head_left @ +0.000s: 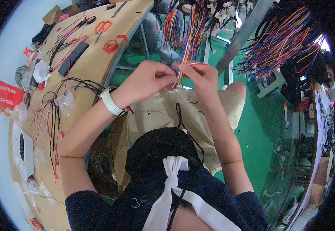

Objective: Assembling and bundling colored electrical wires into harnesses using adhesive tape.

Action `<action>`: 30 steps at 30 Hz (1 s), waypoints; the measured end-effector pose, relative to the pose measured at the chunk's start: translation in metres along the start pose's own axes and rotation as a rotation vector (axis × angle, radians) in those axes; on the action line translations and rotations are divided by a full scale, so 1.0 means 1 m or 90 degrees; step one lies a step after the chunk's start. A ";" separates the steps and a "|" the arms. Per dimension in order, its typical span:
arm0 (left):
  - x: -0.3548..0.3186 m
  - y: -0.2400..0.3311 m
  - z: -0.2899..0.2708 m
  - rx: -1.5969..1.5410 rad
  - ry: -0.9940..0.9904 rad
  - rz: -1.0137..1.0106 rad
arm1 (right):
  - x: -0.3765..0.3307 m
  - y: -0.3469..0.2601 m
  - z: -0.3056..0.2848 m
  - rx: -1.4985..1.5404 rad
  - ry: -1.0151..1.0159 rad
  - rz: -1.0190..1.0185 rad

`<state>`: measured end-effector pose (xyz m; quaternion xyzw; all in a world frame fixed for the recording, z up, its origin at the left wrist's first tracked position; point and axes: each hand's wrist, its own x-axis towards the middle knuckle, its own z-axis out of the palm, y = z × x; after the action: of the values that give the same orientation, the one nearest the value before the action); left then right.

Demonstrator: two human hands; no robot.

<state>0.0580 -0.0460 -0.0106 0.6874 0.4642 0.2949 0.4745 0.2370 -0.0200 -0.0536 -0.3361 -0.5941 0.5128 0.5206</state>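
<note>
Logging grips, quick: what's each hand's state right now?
Left hand: closed in a pinch at the colored wires; exact grip unclear.
Right hand: closed, holding the colored wires.

I see the right hand (202,77) gripping a bundle of multicoloured wires (184,56), while the left hand (148,79) pinches at its lower end, a white watch (110,102) on that wrist. To my left, the desk (117,23) carries orange-handled scissors (99,32), a red tape roll (109,49) and a black rectangular device (73,58). Up on my right, more coloured wires (287,42) hang above the green floor (258,142)
</note>
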 end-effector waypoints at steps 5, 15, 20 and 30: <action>0.002 -0.002 0.001 -0.043 -0.006 -0.008 | 0.001 0.001 -0.002 0.011 0.002 -0.009; 0.002 -0.005 0.003 -0.073 -0.004 -0.015 | 0.000 -0.001 -0.002 0.016 0.000 -0.019; 0.002 -0.007 0.003 -0.078 -0.008 -0.016 | 0.000 0.001 0.000 0.001 0.009 -0.019; 0.003 -0.015 0.009 -0.166 0.007 -0.050 | -0.004 -0.002 0.006 -0.029 0.052 -0.031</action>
<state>0.0617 -0.0450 -0.0283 0.5995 0.4509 0.3378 0.5685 0.2326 -0.0260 -0.0525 -0.3539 -0.5922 0.4720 0.5488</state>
